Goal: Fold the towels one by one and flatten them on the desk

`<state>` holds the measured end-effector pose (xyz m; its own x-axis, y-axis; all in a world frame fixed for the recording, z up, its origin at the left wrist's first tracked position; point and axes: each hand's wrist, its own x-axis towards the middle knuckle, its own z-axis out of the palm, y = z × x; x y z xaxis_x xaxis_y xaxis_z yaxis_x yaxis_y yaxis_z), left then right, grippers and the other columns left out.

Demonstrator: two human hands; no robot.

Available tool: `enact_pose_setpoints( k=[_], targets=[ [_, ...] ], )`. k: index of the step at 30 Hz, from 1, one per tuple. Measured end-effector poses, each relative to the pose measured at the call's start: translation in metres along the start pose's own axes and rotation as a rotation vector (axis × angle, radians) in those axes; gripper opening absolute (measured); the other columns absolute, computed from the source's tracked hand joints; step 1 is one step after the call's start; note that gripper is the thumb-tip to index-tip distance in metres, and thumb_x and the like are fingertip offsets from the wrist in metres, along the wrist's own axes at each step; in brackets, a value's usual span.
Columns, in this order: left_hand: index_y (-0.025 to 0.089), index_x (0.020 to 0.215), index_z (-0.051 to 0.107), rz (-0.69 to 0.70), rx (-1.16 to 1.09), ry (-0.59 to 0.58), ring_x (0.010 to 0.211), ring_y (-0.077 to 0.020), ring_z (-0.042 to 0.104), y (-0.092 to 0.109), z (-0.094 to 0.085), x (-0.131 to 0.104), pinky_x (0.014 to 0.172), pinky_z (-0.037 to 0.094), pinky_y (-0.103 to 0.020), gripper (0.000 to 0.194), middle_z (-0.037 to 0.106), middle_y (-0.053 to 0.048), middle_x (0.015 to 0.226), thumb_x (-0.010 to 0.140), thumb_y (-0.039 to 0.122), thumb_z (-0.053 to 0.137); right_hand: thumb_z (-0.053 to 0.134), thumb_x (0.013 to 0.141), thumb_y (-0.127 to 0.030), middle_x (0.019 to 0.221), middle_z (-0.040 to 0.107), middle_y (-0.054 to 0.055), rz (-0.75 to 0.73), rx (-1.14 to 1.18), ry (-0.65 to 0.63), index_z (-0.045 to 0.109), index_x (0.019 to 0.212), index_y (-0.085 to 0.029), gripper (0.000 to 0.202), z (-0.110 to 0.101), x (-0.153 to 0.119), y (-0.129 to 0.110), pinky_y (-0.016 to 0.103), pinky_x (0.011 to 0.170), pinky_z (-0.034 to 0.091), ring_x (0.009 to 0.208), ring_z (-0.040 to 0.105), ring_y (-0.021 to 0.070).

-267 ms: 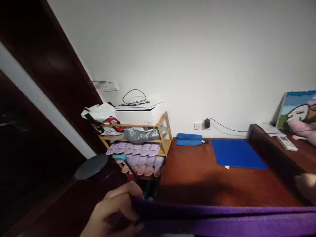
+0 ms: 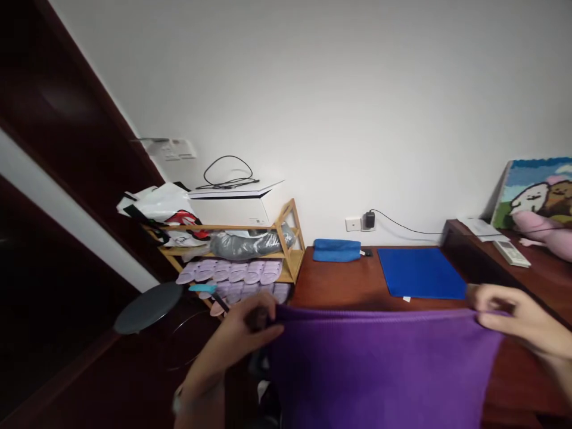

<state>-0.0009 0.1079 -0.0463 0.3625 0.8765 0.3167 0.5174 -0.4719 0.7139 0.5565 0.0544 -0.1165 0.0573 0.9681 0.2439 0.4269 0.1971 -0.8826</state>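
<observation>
A purple cloth (image 2: 379,363) hangs stretched out in front of me, its folded top edge nearly level. My left hand (image 2: 248,328) pinches its upper left corner between thumb and fingers. At the upper right corner my right hand (image 2: 509,310) grips the same edge, closed. The cloth's lower part runs out of view. Behind it, on the brown wooden surface (image 2: 339,286), lie a flat blue cloth (image 2: 420,273) with a small white tag and a folded blue cloth (image 2: 336,250) near the wall.
To the left stands a wooden rack (image 2: 292,256) with pale purple slippers (image 2: 239,271), a white box (image 2: 232,205) and a bag (image 2: 165,202). A round dark stool (image 2: 149,307) is beside it. A remote (image 2: 512,253) and pink plush toy (image 2: 543,232) lie on the raised right ledge.
Both hands and the purple cloth have risen, and more of the cloth's face shows. My right hand has come fully into view from the right edge. The view has shifted slightly.
</observation>
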Motion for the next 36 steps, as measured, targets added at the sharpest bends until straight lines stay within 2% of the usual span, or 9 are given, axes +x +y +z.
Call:
enact_pose_setpoints(
  k=[4, 8, 10, 12, 17, 20, 25, 30, 36],
  targets=[
    [0.022, 0.096, 0.065, -0.047, -0.091, -0.072, 0.078, -0.016, 0.065, -0.083, 0.043, 0.085, 0.073, 0.057, -0.028, 0.024, 0.069, 0.002, 0.087, 0.082, 0.038, 0.077, 0.088, 0.067, -0.059, 0.09, 0.073, 0.007, 0.121, 0.142, -0.102, 0.074, 0.087, -0.021, 0.045, 0.063, 0.092, 0.018, 0.035, 0.08, 0.052, 0.086, 0.064, 0.0232],
    [0.02, 0.107, 0.069, -0.029, 0.065, 0.269, 0.105, -0.0223, 0.07, -0.14, 0.109, 0.128, 0.097, 0.057, -0.04, 0.019, 0.073, -0.007, 0.109, 0.091, 0.027, 0.06, 0.069, 0.083, -0.055, 0.114, 0.076, 0.013, 0.185, -0.035, 0.22, 0.073, 0.118, -0.018, 0.051, 0.137, 0.155, 0.063, 0.043, 0.101, 0.052, 0.111, 0.067, 0.0289],
    [0.02, 0.107, 0.071, -0.041, 0.116, 0.316, 0.119, -0.0259, 0.067, -0.161, 0.147, 0.114, 0.11, 0.05, -0.048, 0.022, 0.071, -0.012, 0.119, 0.095, 0.023, 0.053, 0.06, 0.09, -0.049, 0.124, 0.073, 0.016, 0.157, -0.145, 0.305, 0.072, 0.124, -0.018, 0.048, 0.179, 0.149, 0.091, 0.051, 0.112, 0.045, 0.125, 0.062, 0.0323],
    [0.019, 0.108, 0.074, -0.049, 0.166, 0.279, 0.128, -0.0295, 0.063, -0.183, 0.186, 0.079, 0.115, 0.047, -0.053, 0.024, 0.069, -0.015, 0.13, 0.096, 0.024, 0.053, 0.052, 0.095, -0.044, 0.134, 0.07, 0.016, 0.046, -0.272, 0.252, 0.071, 0.128, -0.018, 0.046, 0.223, 0.118, 0.122, 0.053, 0.118, 0.04, 0.133, 0.058, 0.0328],
    [0.029, 0.153, 0.052, 0.066, 0.557, -0.085, 0.151, -0.0282, 0.045, -0.234, 0.257, -0.02, 0.122, 0.041, -0.053, 0.049, 0.051, -0.008, 0.162, 0.105, 0.037, 0.048, 0.049, 0.1, -0.046, 0.161, 0.052, 0.0, -0.085, -0.616, -0.052, 0.054, 0.152, -0.041, 0.053, 0.3, 0.013, 0.19, 0.057, 0.124, 0.035, 0.15, 0.044, 0.032],
    [0.034, 0.162, 0.037, 0.09, 0.66, -0.163, 0.154, -0.0254, 0.04, -0.246, 0.261, -0.046, 0.124, 0.039, -0.052, 0.054, 0.043, -0.004, 0.167, 0.108, 0.04, 0.042, 0.05, 0.1, -0.048, 0.164, 0.044, -0.008, -0.062, -0.682, -0.097, 0.04, 0.157, -0.055, 0.058, 0.305, -0.022, 0.204, 0.057, 0.126, 0.033, 0.154, 0.038, 0.0307],
    [0.04, 0.161, 0.037, 0.115, 0.687, -0.221, 0.152, -0.0248, 0.043, -0.247, 0.238, -0.056, 0.124, 0.04, -0.054, 0.056, 0.045, 0.0, 0.166, 0.106, 0.037, 0.047, 0.047, 0.102, -0.055, 0.165, 0.042, -0.01, -0.087, -0.688, -0.166, 0.035, 0.158, -0.055, 0.057, 0.284, -0.048, 0.201, 0.054, 0.119, 0.044, 0.149, 0.046, 0.0292],
    [0.032, 0.147, 0.06, 0.096, 0.674, -0.111, 0.146, -0.025, 0.051, -0.237, 0.237, -0.058, 0.125, 0.04, -0.052, 0.045, 0.058, -0.003, 0.156, 0.104, 0.029, 0.044, 0.042, 0.105, -0.051, 0.167, 0.04, -0.005, -0.086, -0.698, -0.153, 0.039, 0.16, -0.043, 0.056, 0.268, -0.063, 0.204, 0.053, 0.126, 0.033, 0.155, 0.037, 0.0255],
    [0.036, 0.161, 0.04, 0.102, 0.71, -0.128, 0.152, -0.0242, 0.043, -0.237, 0.255, -0.071, 0.122, 0.043, -0.051, 0.053, 0.045, -0.002, 0.166, 0.107, 0.036, 0.042, 0.04, 0.105, -0.038, 0.144, 0.066, 0.007, -0.045, -0.646, -0.064, 0.071, 0.133, -0.027, 0.043, 0.245, -0.032, 0.207, 0.045, 0.117, 0.044, 0.133, 0.059, 0.0259]
  ],
)
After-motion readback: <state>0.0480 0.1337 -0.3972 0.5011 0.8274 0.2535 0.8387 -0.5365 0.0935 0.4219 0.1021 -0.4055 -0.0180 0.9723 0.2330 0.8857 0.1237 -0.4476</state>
